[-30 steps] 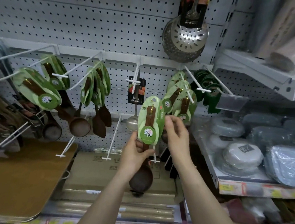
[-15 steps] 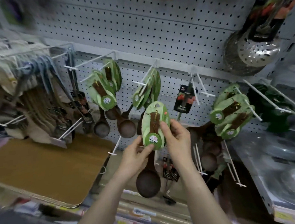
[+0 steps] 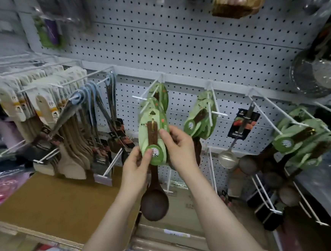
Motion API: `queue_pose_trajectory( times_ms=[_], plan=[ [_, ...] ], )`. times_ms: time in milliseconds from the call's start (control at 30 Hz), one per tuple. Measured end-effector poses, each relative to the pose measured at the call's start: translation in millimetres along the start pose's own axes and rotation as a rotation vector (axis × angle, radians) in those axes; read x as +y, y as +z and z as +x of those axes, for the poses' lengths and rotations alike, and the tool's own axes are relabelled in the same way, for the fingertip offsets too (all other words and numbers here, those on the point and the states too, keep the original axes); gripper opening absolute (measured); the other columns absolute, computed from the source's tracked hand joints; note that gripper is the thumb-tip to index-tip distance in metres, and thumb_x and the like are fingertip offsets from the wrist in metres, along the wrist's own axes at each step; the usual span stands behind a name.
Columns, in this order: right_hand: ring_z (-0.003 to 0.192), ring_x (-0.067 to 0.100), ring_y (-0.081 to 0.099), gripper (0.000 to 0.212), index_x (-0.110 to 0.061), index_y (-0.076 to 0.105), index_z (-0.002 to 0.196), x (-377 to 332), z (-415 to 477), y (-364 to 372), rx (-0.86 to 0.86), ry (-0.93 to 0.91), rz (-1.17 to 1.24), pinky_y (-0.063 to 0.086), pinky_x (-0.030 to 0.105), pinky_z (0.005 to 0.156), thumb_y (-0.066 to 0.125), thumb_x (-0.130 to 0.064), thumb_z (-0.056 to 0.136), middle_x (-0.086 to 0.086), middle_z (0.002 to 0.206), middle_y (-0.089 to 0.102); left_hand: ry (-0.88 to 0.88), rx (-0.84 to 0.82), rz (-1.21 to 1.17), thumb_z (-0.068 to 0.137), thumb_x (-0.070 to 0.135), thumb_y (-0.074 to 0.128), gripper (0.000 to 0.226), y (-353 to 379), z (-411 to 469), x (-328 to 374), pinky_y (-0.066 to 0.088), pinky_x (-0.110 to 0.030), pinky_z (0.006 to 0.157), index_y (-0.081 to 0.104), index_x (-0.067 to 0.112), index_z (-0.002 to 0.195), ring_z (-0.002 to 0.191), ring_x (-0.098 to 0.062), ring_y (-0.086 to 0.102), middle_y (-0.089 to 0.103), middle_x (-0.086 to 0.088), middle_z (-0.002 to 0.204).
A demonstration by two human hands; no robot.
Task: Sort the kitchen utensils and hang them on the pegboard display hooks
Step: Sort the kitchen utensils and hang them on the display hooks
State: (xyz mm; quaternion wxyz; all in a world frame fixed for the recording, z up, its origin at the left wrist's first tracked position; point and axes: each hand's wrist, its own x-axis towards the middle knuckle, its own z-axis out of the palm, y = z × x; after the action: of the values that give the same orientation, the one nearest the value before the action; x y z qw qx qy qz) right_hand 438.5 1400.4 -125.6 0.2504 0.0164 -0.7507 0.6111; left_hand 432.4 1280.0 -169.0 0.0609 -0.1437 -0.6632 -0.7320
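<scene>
Head view: a dark wooden ladle (image 3: 153, 135) on a green backing card (image 3: 145, 132) is held upright in both hands, bowl hanging down, just in front of a bunch of like ladles (image 3: 159, 97) on a white hook (image 3: 138, 97) of the pegboard (image 3: 174, 45). Whether the card's top is already on the hook cannot be told. The left hand (image 3: 135, 167) pinches the card's round lower end, thumb on its front. The right hand (image 3: 179, 144) pinches the card's right edge, thumb on the front too.

To the right hang a second green-carded bunch (image 3: 198, 115), a steel ladle (image 3: 228, 157) under a black card, and a third green-carded bunch (image 3: 292, 138); a perforated steel strainer (image 3: 315, 78) hangs above. To the left hang blue-handled utensils (image 3: 91, 93) and pale wooden spatulas (image 3: 40, 107), over a brown board (image 3: 48, 204).
</scene>
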Motion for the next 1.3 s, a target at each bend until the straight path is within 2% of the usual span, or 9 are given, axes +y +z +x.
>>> queue_pose_trajectory(
  times_ms=[333,467,567,667,733,867,967,1100,1300],
  plan=[
    [0.066,0.012,0.055,0.018,-0.018,0.067,0.083,2,10,37,0.038,0.014,-0.066,0.045,0.039,0.060,0.059,-0.027,0.096,0.006,0.073,0.066,-0.061,-0.044,-0.003,0.097,0.026,0.051,0.012,-33,23,-11,0.054,-0.029,0.073,0.060,0.019,0.101,0.083,-0.007,0.066,0.071,0.005,0.090],
    [0.057,0.002,0.046,0.031,-0.030,0.057,0.068,6,9,38,0.093,0.037,-0.091,0.036,0.023,0.057,0.059,-0.021,0.097,-0.014,0.059,0.054,-0.067,-0.075,0.012,0.097,0.027,0.052,0.012,-35,27,-20,0.054,-0.034,0.077,0.061,0.020,0.101,0.086,-0.009,0.066,0.071,0.006,0.092],
    [0.059,0.006,0.048,0.028,-0.027,0.058,0.068,8,13,40,0.121,0.051,-0.105,0.038,0.030,0.056,0.059,-0.023,0.096,-0.008,0.060,0.057,-0.073,-0.084,0.001,0.097,0.026,0.052,0.012,-33,31,-21,0.054,-0.032,0.075,0.061,0.018,0.102,0.084,-0.008,0.066,0.070,0.010,0.088],
    [0.066,0.027,0.060,0.025,-0.015,0.064,0.078,13,24,45,0.170,0.078,-0.159,0.050,0.044,0.063,0.059,-0.035,0.093,0.011,0.072,0.067,-0.099,-0.070,-0.006,0.096,0.027,0.054,0.009,-33,44,-25,0.055,-0.037,0.073,0.061,0.024,0.100,0.084,-0.015,0.068,0.071,0.002,0.089],
    [0.072,0.028,0.065,0.027,-0.016,0.067,0.081,17,33,47,0.207,0.113,-0.203,0.054,0.047,0.070,0.060,-0.040,0.090,0.008,0.074,0.069,-0.104,-0.065,0.027,0.096,0.032,0.054,0.008,-32,55,-32,0.054,-0.042,0.076,0.059,0.027,0.099,0.086,-0.015,0.068,0.071,0.000,0.093],
    [0.065,0.001,0.059,0.021,-0.017,0.068,0.083,23,32,43,0.271,0.203,-0.232,0.049,0.022,0.068,0.067,-0.038,0.089,-0.007,0.072,0.068,-0.136,-0.083,0.067,0.096,0.030,0.055,0.013,-30,63,-44,0.051,-0.031,0.089,0.056,0.028,0.108,0.095,-0.002,0.063,0.067,0.008,0.102],
    [0.069,-0.010,0.058,0.013,-0.014,0.068,0.097,32,9,39,0.326,0.222,-0.206,0.043,0.005,0.066,0.068,-0.025,0.090,-0.013,0.080,0.066,-0.163,-0.078,0.122,0.096,0.022,0.056,0.034,-32,55,-62,0.045,-0.027,0.095,0.049,0.014,0.128,0.102,-0.007,0.058,0.060,0.003,0.110],
    [0.080,-0.001,0.062,0.012,-0.014,0.066,0.104,52,-30,25,0.387,0.225,-0.144,0.050,0.013,0.074,0.063,-0.015,0.093,-0.010,0.088,0.066,-0.227,0.014,0.181,0.094,0.016,0.058,0.035,-31,27,-99,0.042,-0.030,0.096,0.048,0.009,0.128,0.109,-0.017,0.054,0.056,-0.004,0.116],
    [0.080,0.002,0.063,0.010,-0.014,0.067,0.103,81,-81,-34,0.504,0.261,-0.183,0.052,0.020,0.074,0.062,-0.012,0.093,-0.008,0.088,0.068,-0.326,0.015,0.226,0.095,0.013,0.056,0.027,3,-22,-137,0.042,-0.036,0.089,0.049,0.006,0.121,0.100,-0.023,0.053,0.055,-0.009,0.106]
  ],
)
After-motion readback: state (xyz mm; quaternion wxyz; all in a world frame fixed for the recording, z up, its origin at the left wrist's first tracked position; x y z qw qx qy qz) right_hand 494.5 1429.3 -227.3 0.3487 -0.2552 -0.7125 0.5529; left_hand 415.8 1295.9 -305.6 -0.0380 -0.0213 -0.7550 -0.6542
